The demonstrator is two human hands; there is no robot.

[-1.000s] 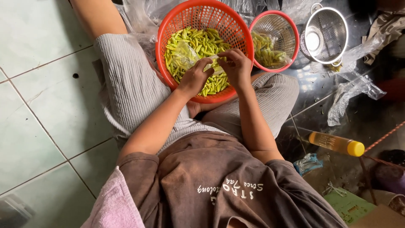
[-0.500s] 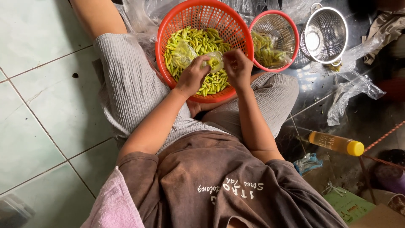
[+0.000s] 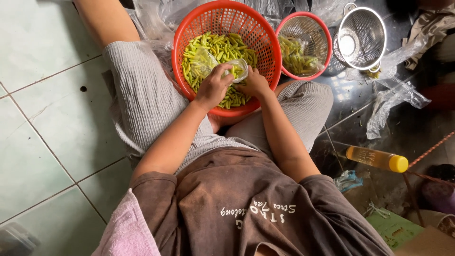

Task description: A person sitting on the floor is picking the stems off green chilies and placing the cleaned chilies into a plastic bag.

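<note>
Both hands' fingers pinch clear plastic bag (image 3: 237, 70) | over green chillies (image 3: 222, 50) | red basket (image 3: 265, 35)

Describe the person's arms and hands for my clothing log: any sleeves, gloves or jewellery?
The left hand and right hand are bare, with no gloves, rings or watch visible. Both forearms are uncovered. Short brown shirt sleeves end near the elbows.

Two red baskets (image 3: 226, 19) (image 3: 304, 21), one metal colander (image 3: 362, 33), one yellow-capped bottle (image 3: 377, 159).
</note>
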